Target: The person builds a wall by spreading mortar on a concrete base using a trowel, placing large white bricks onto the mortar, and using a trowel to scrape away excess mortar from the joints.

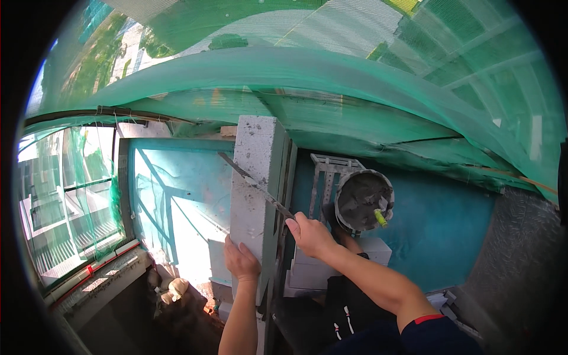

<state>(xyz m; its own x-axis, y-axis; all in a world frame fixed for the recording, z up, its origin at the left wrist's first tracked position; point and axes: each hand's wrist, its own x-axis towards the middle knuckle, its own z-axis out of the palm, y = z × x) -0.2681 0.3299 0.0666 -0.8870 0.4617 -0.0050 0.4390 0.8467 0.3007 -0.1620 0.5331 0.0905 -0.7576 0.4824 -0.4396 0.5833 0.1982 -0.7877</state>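
A long pale-grey block (pixel 251 177) with a pitted face stands in the middle, along the top of a narrow wall. My left hand (pixel 241 260) grips its left edge near the lower end, the fingers partly hidden. My right hand (pixel 312 235) is closed round the near end of a long, narrow blade tool (pixel 260 188), grey and stained. The blade slants up and left across the block, its tip past the left edge. Seen nearly edge-on, its exact kind is unclear. To the right, a bucket (pixel 338 208) holds grey mortar (pixel 362 195), with a yellow-green handle (pixel 380 218) sticking out.
A grey step stool (pixel 324 177) stands beside the bucket. Pale blocks (pixel 374 248) lie below it. Green netting (pixel 331 71) hangs across the far side. At lower left are a ledge with a red-and-white pipe (pixel 89 271) and some rubble bags (pixel 176 289).
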